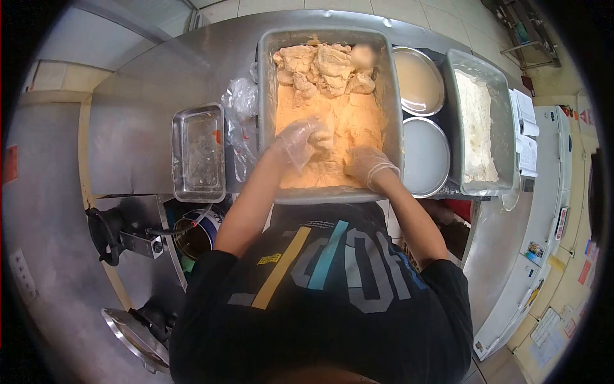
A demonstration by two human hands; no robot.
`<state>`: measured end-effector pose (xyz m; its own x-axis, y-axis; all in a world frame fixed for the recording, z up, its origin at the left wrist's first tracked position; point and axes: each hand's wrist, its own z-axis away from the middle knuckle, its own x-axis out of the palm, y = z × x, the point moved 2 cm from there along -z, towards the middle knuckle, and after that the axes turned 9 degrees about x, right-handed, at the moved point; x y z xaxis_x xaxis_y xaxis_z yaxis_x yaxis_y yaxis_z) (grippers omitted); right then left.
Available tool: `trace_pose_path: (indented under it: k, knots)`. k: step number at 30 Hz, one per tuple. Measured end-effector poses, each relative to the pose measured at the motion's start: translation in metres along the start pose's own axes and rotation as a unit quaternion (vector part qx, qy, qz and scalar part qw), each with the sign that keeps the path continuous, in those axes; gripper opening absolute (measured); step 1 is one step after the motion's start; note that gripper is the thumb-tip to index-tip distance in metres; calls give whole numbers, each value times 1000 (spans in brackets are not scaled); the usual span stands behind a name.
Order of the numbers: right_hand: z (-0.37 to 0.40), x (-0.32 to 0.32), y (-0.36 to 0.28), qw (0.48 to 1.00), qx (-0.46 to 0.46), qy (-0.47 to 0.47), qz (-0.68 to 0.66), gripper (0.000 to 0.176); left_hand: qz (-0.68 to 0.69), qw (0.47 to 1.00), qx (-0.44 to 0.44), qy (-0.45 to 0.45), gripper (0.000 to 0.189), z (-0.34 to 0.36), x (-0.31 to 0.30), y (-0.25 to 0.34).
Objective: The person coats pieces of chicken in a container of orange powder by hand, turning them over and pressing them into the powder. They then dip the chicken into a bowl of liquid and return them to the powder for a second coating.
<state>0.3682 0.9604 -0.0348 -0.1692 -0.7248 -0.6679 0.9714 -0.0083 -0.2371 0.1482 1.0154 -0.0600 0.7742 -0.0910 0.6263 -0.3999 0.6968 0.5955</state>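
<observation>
A large grey plastic tub (263,115) holds orange breading flour (339,121). Coated pieces that look like raw chicken (332,67) are heaped at its far end. My left hand (304,142), in a clear plastic glove, is over the near left part of the flour. Its fingers are curled in, and a pale floury lump shows at them, too blurred to name. To the right, my right hand (371,165), also gloved, reaches down into the flour near the tub's right wall. Flour and the glove hide its fingertips.
Right of the tub stand two round pans of pale liquid, one cloudy tan (419,82) and one whitish (423,157). Beyond them is a bin of white flour (476,128). Left are a crumpled plastic bag (242,99) and a metal tray (198,150) on the steel counter (147,115).
</observation>
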Motion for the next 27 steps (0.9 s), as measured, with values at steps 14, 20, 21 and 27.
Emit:
trace_pose_path:
  k: [14,20,21,27]
  knots:
    - [-41,-45,1,842,-38,312,-439,56,-54,969,223,94,78,2,74,5]
    - [-39,-7,-66,833,-150,237,-476,68,66,977,172,105,105,-20,102,23]
    - [-48,-4,-60,822,-141,221,-505,68,59,976,187,96,107,-23,106,27]
    - [-91,15,-36,775,-87,227,-583,65,9,967,249,56,118,-17,127,5]
